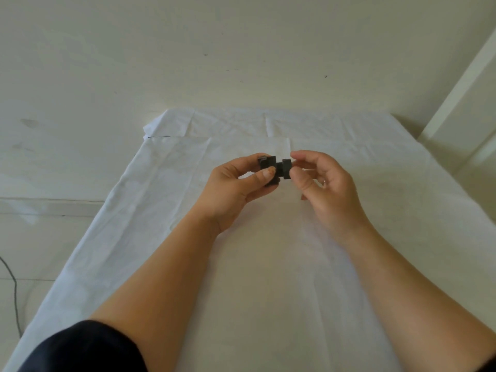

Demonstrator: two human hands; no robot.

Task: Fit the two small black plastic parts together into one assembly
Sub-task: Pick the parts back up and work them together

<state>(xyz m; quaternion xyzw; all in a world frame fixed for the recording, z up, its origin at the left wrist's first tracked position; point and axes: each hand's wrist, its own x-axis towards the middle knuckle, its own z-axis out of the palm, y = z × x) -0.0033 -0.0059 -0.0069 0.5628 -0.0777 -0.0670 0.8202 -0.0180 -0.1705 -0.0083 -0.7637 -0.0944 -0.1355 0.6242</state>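
Observation:
Two small black plastic parts are held up above the white cloth (268,264). My left hand (233,189) pinches the larger blocky black part (268,163) between thumb and fingers. My right hand (324,189) grips the smaller black part (286,169) with thumb and forefinger. The smaller part touches the right side of the larger one, and a short black neck joins them. Fingers cover the larger part's lower edge and the smaller part's right end.
The white cloth covers a table that runs from the near edge to a pale wall (241,49). A pale floor (40,237) lies to the left, with a thin dark cable (13,285) on it. A white frame (467,84) stands at the right.

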